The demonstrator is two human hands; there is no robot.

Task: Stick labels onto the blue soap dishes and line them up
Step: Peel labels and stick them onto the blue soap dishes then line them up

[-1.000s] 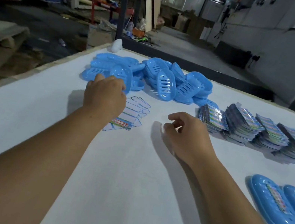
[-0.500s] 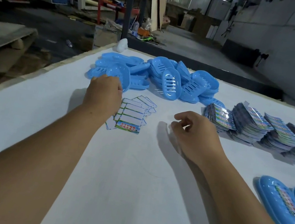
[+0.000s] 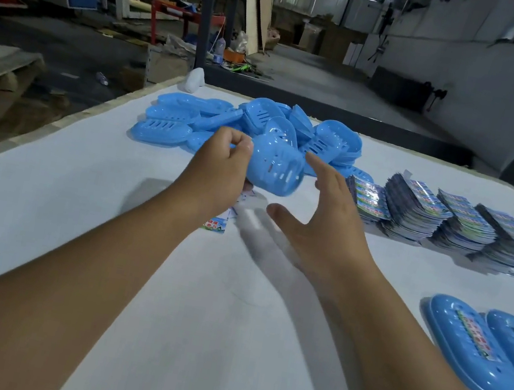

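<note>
My left hand (image 3: 219, 167) grips a blue slotted soap dish (image 3: 276, 167) by its left edge and holds it tilted above the white table (image 3: 40, 208). My right hand (image 3: 320, 219) is spread open just right of the dish, fingers apart, holding nothing. Loose labels (image 3: 216, 224) lie on the table under my left hand, mostly hidden by it. A pile of unlabelled blue dishes (image 3: 193, 118) sits behind. Two labelled dishes (image 3: 469, 345) lie side by side at the right edge.
Several stacks of colourful label sheets (image 3: 444, 217) stand in a row at the right. A white object (image 3: 195, 80) sits at the table's far edge. The table's left edge runs diagonally; beyond it are wooden pallets and a workshop floor.
My left hand has lifted one dish out of the pile toward me. My right hand has uncurled, spread its fingers and moved up toward the dish.
</note>
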